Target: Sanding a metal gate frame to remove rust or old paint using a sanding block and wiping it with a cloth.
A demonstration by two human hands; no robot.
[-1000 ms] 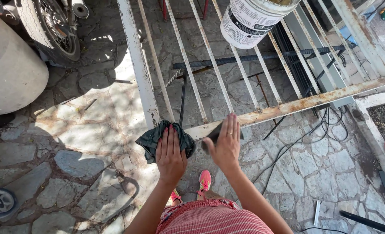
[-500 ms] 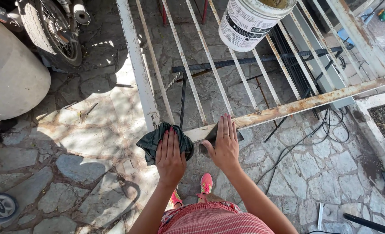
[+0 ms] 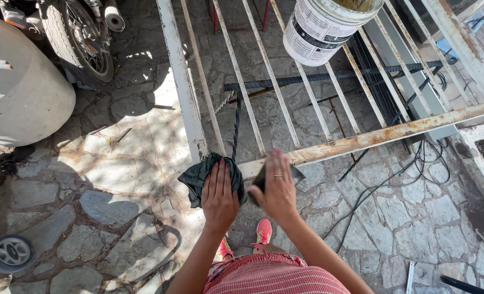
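A rusty white metal gate frame lies flat above the stone paving, its bars running away from me. My left hand presses a dark green rag onto the frame's near corner. Just to its right, my right hand, with a ring on one finger, holds a small dark sheet, apparently sandpaper, against the near rail. Below my arms I see a red striped garment and pink shoes.
A white plastic bucket stands on the bars at the far end. A motorcycle wheel and a large grey tank sit at left. Black cables trail over the paving at right. A small caster wheel lies at lower left.
My right hand has slid left along the near rail toward the left hand and turned more on edge. The left hand stays on the rag.
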